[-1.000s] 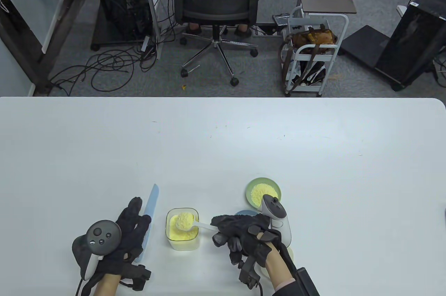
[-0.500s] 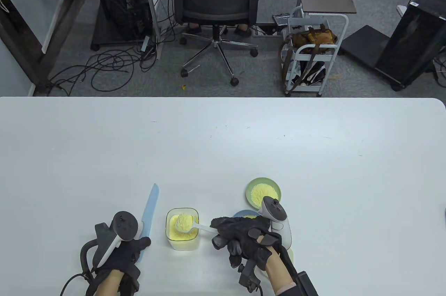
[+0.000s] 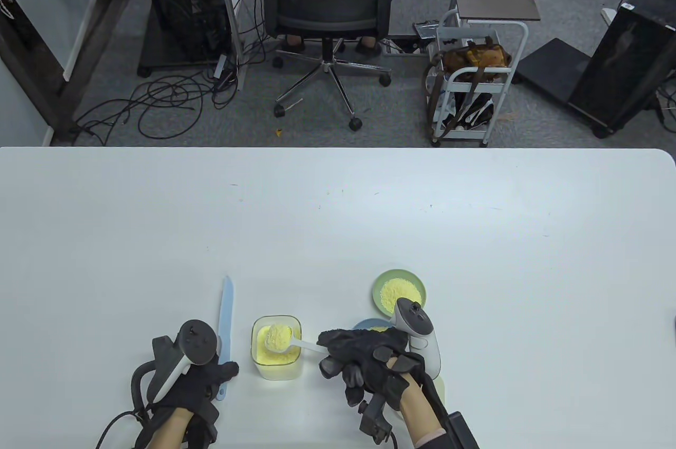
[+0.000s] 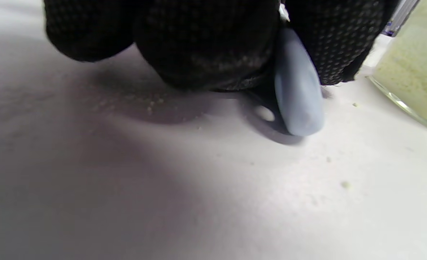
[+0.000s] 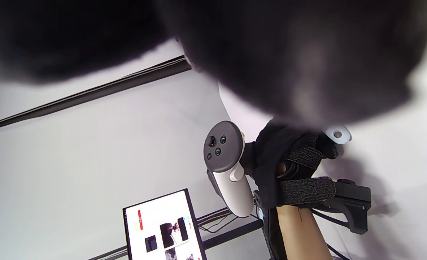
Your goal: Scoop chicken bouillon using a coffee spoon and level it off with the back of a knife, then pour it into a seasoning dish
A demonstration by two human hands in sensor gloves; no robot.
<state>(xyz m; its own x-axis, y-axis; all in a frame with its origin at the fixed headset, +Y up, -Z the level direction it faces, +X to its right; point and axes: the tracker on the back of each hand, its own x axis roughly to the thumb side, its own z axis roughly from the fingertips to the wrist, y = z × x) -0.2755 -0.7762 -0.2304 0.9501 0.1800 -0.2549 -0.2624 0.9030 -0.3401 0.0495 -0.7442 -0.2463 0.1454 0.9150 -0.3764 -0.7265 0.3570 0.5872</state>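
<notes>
White table (image 3: 338,216), left hand (image 3: 198,383) gripping knife (image 3: 226,319), right hand (image 3: 364,359) holding heaped spoon (image 3: 288,342)

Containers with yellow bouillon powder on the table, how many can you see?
3: the clear square tub beside the knife, the green dish behind the right hand, and a blue dish mostly hidden by that hand. More may be hidden beneath it.
</notes>
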